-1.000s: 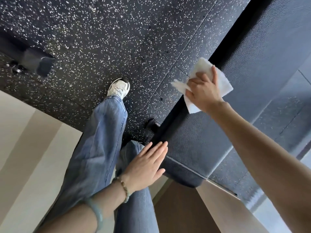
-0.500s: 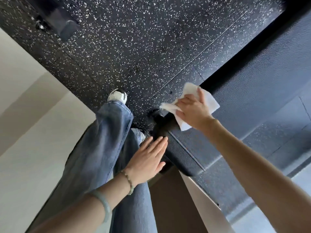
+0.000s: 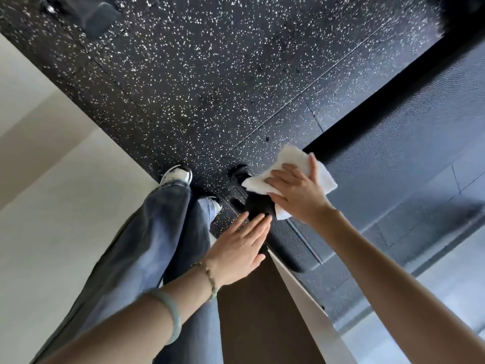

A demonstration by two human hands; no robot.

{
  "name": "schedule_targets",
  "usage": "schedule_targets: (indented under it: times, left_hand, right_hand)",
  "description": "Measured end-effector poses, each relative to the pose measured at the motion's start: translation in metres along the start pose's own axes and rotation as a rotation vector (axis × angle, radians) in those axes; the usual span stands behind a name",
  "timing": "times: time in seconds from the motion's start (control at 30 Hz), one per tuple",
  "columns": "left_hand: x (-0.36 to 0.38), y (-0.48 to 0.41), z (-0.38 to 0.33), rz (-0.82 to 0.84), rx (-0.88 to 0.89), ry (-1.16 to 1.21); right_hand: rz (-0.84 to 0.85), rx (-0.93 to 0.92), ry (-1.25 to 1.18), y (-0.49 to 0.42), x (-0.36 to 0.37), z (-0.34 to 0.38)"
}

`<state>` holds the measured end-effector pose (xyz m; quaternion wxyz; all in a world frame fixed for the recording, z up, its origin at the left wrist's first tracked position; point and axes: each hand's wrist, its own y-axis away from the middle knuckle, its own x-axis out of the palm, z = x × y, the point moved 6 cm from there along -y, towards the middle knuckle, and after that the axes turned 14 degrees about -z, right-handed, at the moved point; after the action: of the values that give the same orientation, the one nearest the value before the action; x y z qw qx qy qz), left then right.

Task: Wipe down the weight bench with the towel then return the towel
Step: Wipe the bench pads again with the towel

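Pressing towel onto weight bench near pad edge w/ R hand, fingers flat and spread. L hand open, empty (pad contact unclear). Risk of dropping towel onto floor, given no real grip.

No text, label, brand or number can be read, neither on the towel under the right hand nor on the weight bench beside it.

Bright daylight perhaps from the right, wide-angle edge distortion, slight blur
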<state>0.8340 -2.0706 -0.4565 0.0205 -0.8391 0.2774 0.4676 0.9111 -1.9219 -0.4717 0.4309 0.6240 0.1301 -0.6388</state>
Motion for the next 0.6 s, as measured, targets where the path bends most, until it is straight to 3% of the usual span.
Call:
schedule_targets:
  times: [0.2,0.27,0.43,0.53,0.6]
  left_hand:
    - [0.003,0.003,-0.004,-0.124,-0.007,0.025]
    - [0.008,0.005,-0.007,-0.152,-0.015,0.003]
    - [0.024,0.017,-0.016,-0.215,-0.025,-0.033]
    - [0.037,0.028,-0.029,-0.214,-0.044,-0.055]
    - [0.042,0.028,-0.033,-0.228,-0.086,-0.059]
  right_hand:
    - [-0.059,0.34,0.057,-0.019,-0.016,-0.05]
    - [-0.072,0.286,0.061,-0.021,-0.008,-0.029]
    - [-0.056,-0.058,0.016,0.001,0.018,0.054]
    - [-0.002,-0.232,0.039,0.008,0.016,0.057]
    - [0.072,-0.165,0.055,0.0,0.012,0.034]
